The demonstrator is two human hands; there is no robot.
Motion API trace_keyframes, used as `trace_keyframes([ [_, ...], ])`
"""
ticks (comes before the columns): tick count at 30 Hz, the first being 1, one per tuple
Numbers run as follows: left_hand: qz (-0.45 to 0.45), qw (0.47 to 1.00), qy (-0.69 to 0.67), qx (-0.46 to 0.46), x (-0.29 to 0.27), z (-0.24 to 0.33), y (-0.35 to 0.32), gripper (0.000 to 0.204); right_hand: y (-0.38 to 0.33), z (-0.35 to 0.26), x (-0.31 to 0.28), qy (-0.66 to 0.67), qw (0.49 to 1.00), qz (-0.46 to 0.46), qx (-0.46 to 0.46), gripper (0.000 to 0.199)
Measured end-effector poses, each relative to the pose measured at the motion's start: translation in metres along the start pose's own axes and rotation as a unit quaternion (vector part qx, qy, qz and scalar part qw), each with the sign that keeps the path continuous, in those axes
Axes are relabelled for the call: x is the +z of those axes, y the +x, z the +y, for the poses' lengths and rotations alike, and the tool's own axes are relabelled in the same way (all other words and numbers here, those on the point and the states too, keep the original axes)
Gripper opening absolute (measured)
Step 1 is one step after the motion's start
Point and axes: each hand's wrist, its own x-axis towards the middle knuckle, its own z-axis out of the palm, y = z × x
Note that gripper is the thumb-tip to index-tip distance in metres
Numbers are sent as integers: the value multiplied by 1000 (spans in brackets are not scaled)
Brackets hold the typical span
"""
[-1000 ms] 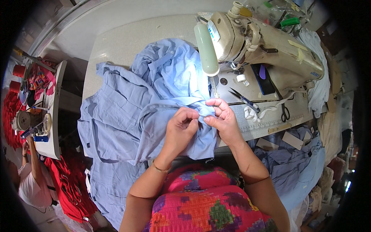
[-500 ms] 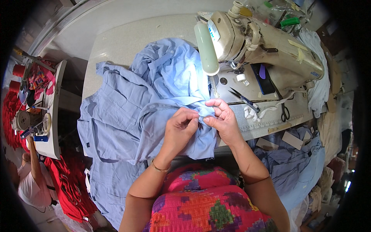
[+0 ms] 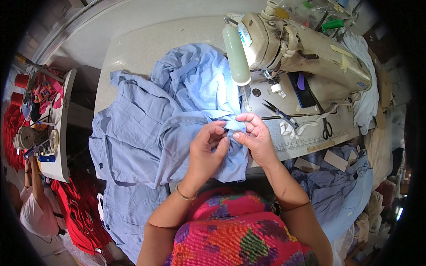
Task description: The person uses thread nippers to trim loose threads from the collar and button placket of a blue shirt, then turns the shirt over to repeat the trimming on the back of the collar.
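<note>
Sitting at the pale sewing table beside the sewing machine, you are still pinching the blue shirt with left hand and right hand, fingers barely shifted.

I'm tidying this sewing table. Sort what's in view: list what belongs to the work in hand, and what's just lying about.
In hand:
left hand, pinching the cloth
right hand, pinching the same fold
light blue garment

Lying about:
sewing machine
thread snips
black-handled scissors
dark phone
red cloth on the floor
</note>
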Motion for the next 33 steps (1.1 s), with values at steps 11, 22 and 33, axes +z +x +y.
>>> trace_keyframes([
  [11, -30, 965, 237, 106, -7, 1, 0, 7, -4, 0, 4, -57, 998, -9, -19, 36],
  [22, -11, 939, 308, 155, 0, -3, 6, 5, -6, 13, 7, -191, 977, 19, -93, 34],
  [33, -40, 990, 129, 30, -17, -1, 7, 2, -2, 5, 0, -54, 998, 10, -25, 37],
])
